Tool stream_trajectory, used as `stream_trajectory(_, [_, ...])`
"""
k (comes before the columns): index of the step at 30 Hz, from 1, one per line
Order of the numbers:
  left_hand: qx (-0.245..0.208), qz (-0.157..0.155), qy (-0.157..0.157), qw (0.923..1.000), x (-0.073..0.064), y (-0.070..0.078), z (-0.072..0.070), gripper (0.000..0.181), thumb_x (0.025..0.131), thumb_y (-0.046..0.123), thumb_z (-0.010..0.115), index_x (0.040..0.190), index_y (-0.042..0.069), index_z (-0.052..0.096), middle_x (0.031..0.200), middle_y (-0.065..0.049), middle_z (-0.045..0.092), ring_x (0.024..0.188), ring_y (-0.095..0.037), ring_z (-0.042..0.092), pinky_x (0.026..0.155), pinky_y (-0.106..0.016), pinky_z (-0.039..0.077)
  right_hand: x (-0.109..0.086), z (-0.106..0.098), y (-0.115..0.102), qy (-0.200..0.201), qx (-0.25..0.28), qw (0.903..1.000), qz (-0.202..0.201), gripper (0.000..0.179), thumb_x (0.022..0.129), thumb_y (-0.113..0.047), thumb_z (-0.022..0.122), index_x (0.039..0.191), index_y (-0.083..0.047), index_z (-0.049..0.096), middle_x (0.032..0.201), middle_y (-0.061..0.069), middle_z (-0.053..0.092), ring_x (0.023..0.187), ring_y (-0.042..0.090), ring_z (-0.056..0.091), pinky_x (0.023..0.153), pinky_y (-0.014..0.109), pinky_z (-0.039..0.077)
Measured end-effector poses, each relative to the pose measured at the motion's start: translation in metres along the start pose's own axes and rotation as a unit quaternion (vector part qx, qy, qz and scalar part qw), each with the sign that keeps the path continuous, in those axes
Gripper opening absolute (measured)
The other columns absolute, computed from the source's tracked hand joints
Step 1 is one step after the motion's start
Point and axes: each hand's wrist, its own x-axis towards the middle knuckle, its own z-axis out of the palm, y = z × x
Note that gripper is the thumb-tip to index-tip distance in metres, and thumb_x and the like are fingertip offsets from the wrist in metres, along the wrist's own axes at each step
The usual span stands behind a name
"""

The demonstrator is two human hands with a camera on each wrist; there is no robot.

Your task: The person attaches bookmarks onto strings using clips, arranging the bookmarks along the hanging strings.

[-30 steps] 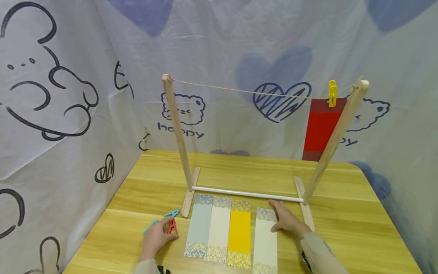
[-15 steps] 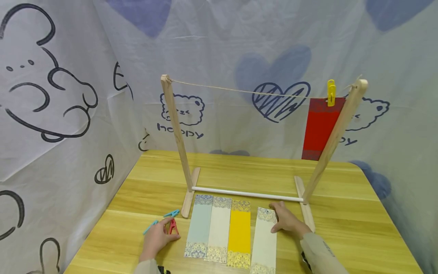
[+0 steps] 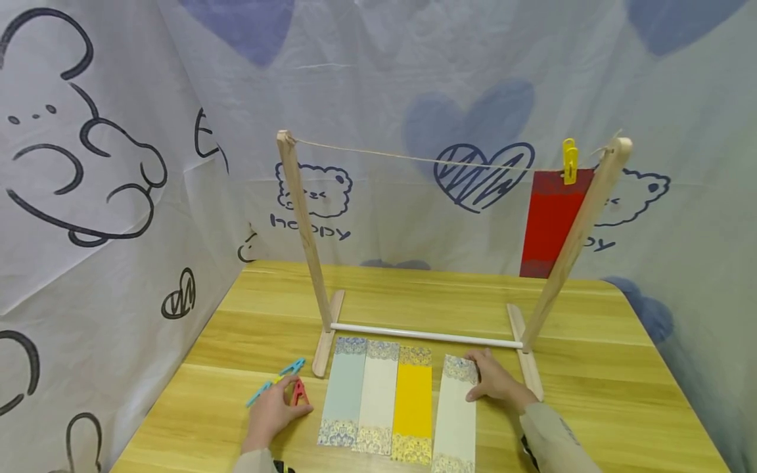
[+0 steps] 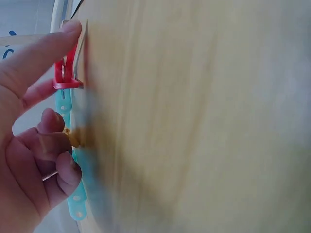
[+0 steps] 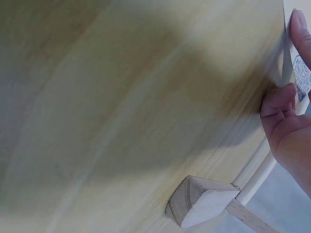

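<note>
My left hand (image 3: 272, 412) lies low at the left, thumb and index finger pinching a red clothespin (image 3: 299, 393). In the left wrist view the thumb covers part of that red clothespin (image 4: 68, 68), and the other fingers curl in. Beside this hand lie light blue clothespins (image 3: 292, 366), with a bit of yellow half hidden behind it. My right hand (image 3: 497, 381) holds the upper right edge of a cream patterned-border strip (image 3: 455, 410). The right wrist view shows the thumb over the strip (image 5: 302, 77) and curled fingers at its edge, which stands slightly off the wood.
A pale green strip (image 3: 344, 391), a white strip (image 3: 378, 394) and a yellow strip (image 3: 414, 401) lie side by side. Behind them stands a wooden frame (image 3: 307, 230) with a string (image 3: 384, 154). A yellow clothespin (image 3: 570, 162) holds a red strip (image 3: 550, 223) there.
The cream strip's top has shifted slightly up and its lower part left, its right edge now at my right hand's fingers. My left hand has barely moved; its thumb reaches slightly farther right.
</note>
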Motion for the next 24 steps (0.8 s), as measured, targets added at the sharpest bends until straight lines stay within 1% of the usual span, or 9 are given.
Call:
stream_trajectory(2, [-0.006,0.001,0.002,1.0,-0.001,-0.001,0.001,0.067,0.061,0.037,0.08,0.117,0.009,0.056,0.061,0.002,0.044,0.052,-0.013,0.038,0.044,-0.027,0.032,0.0,0.001,0.001,-0.002,0.011,0.9999,-0.006,0.073,0.055,-0.013,0.084,0.112,0.005,0.042,0.106,0.02,0.044,0.098,0.033,0.043,0.085,0.048,0.037])
stream_trajectory(5, [-0.018,-0.002,0.009,0.9998,-0.001,0.0,0.001,0.068,0.062,0.037,0.08,0.119,0.01,0.055,0.073,0.0,0.054,0.065,-0.016,0.049,0.053,-0.032,0.041,-0.001,0.0,0.002,-0.008,0.035,0.9992,-0.02,0.074,0.06,-0.014,0.082,0.116,0.006,0.038,0.111,0.025,0.045,0.104,0.041,0.043,0.086,0.051,0.036])
stream_trajectory(6, [-0.028,-0.003,0.012,0.9995,-0.001,0.0,0.001,0.068,0.062,0.036,0.079,0.119,0.009,0.054,0.079,-0.002,0.057,0.069,-0.018,0.051,0.056,-0.033,0.043,-0.001,-0.001,0.002,-0.011,0.049,0.9985,-0.019,0.074,0.063,-0.013,0.08,0.118,0.007,0.036,0.105,0.025,0.047,0.099,0.039,0.046,0.082,0.048,0.04])
stream_trajectory(8, [-0.055,-0.008,0.017,0.9983,0.0,0.002,-0.001,0.067,0.065,0.032,0.079,0.121,0.007,0.051,0.09,-0.007,0.06,0.073,-0.019,0.052,0.057,-0.034,0.044,-0.002,-0.004,0.001,-0.015,0.075,0.9969,-0.017,0.072,0.067,-0.011,0.078,0.12,0.007,0.033,0.089,0.02,0.051,0.082,0.03,0.051,0.07,0.037,0.045])
stream_trajectory(10, [-0.087,-0.013,0.019,0.996,0.001,0.005,-0.003,0.065,0.067,0.025,0.077,0.122,0.005,0.048,0.096,-0.011,0.06,0.067,-0.018,0.051,0.053,-0.031,0.043,-0.003,-0.006,0.001,-0.012,0.1,0.9948,-0.014,0.071,0.07,-0.007,0.076,0.123,0.008,0.03,0.076,0.014,0.048,0.067,0.02,0.047,0.057,0.028,0.042])
stream_trajectory(12, [-0.111,-0.015,0.023,0.9934,0.003,0.006,-0.006,0.064,0.068,0.017,0.074,0.123,0.002,0.045,0.098,-0.014,0.059,0.058,-0.015,0.046,0.047,-0.026,0.038,-0.003,-0.007,0.001,-0.007,0.121,0.9925,-0.01,0.071,0.07,-0.003,0.074,0.124,0.008,0.029,0.065,0.007,0.042,0.056,0.012,0.038,0.048,0.022,0.034])
stream_trajectory(15, [-0.131,-0.017,0.028,0.9908,0.004,0.008,-0.007,0.064,0.068,0.01,0.07,0.126,0.001,0.042,0.1,-0.016,0.058,0.048,-0.012,0.04,0.04,-0.023,0.035,-0.004,-0.006,0.002,0.005,0.159,0.9872,-0.01,0.071,0.071,0.0,0.072,0.127,0.009,0.028,0.065,0.007,0.04,0.056,0.011,0.037,0.048,0.02,0.034])
stream_trajectory(19, [-0.164,0.008,0.029,0.986,0.005,0.008,-0.002,0.057,0.074,0.001,0.063,0.128,0.001,0.044,0.107,-0.023,0.055,0.041,-0.008,0.036,0.036,-0.021,0.034,-0.005,-0.007,0.0,0.011,0.211,0.9774,-0.003,0.073,0.074,0.003,0.069,0.132,0.009,0.025,0.065,0.004,0.034,0.055,0.009,0.035,0.047,0.019,0.033])
stream_trajectory(24, [-0.236,0.057,0.033,0.9695,0.003,0.008,0.003,0.043,0.083,-0.004,0.052,0.125,-0.004,0.046,0.108,-0.029,0.052,0.039,-0.008,0.043,0.033,-0.021,0.036,-0.005,-0.008,-0.002,0.007,0.235,0.9721,0.005,0.075,0.077,0.004,0.065,0.136,0.006,0.019,0.063,0.002,0.035,0.05,0.007,0.037,0.041,0.019,0.034])
